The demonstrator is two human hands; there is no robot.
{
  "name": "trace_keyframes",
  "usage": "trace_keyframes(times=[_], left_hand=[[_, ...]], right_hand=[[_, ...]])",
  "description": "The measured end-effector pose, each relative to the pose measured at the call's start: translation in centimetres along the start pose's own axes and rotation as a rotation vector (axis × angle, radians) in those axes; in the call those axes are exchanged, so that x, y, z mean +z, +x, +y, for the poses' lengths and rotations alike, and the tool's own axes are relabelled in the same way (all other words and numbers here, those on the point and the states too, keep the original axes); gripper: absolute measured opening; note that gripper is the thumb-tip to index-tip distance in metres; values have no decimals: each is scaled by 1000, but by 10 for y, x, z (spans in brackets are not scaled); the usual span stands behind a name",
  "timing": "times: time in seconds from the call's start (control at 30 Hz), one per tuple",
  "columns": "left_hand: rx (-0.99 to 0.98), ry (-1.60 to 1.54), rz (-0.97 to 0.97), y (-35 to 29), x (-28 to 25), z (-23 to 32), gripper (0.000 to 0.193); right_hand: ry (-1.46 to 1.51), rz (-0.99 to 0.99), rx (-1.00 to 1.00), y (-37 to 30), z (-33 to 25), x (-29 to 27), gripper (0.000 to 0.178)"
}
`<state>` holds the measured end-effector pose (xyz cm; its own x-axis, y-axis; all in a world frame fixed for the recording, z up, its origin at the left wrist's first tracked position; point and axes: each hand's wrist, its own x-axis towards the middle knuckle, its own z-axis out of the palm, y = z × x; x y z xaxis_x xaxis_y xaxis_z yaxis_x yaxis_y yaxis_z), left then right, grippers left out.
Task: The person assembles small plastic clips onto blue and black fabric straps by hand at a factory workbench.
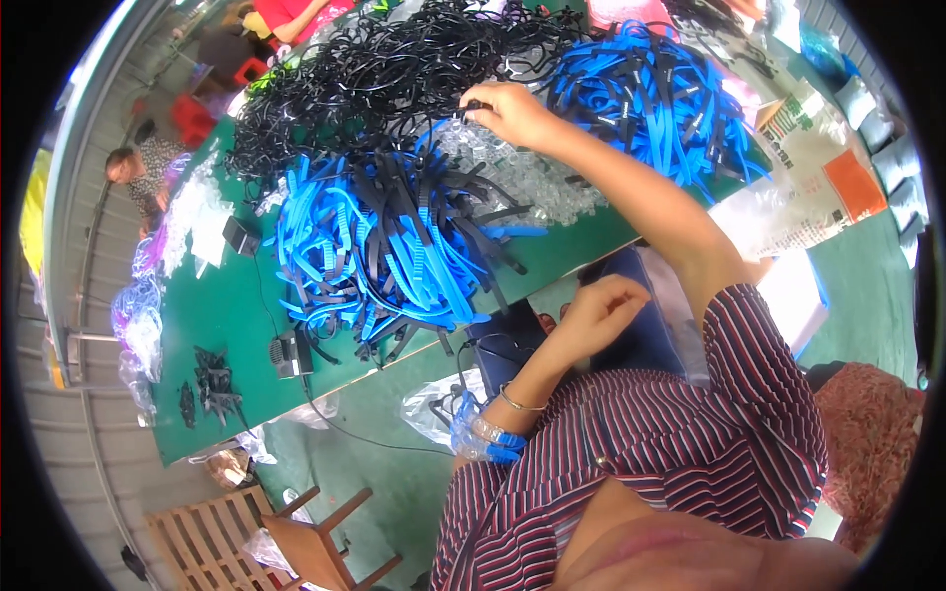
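Note:
My right hand [512, 113] reaches far over the green table [227, 315] and pinches the end of a black cord [471, 104] at the edge of a big tangle of black cords [365, 69]. Under that hand lies a heap of small clear plastic pieces [522, 172]. A pile of blue and black straps [384, 246] sits nearer the table's front edge, and a second blue pile [650, 94] lies to the right. My left hand [603, 310] hovers by the table's front edge over a dark blue thing [645, 340], its fingers loosely curled with nothing seen in them.
A clear bag of blue straps [483, 438] hangs by my left wrist. Small black boxes with a cable [291, 355] and black clips [212, 384] lie on the table's left part. A printed sack [818, 177] stands right. Another person [138, 172] sits far left; a wooden chair [296, 542] is below.

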<state>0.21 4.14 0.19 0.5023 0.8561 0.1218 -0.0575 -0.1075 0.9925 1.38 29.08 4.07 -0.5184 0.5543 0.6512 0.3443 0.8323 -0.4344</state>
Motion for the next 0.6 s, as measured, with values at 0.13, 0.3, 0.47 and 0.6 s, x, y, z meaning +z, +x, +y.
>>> trace_keyframes(times=[0.13,0.3,0.47,0.6], left_hand=[[-73,-34,66,-13,-13,13,14],[-151,-213,126,-19,-20,9,16],[-165,-279,221,-18,-25,12,16],[-23,-521,347,-20,-39,11,27]], right_hand=[[674,79,396,16,-4,-30,17],[1501,185,451,9,15,-80,14],[1908,139,469,-35,10,-103,19],[2148,158,532,-92,-39,-124,16]])
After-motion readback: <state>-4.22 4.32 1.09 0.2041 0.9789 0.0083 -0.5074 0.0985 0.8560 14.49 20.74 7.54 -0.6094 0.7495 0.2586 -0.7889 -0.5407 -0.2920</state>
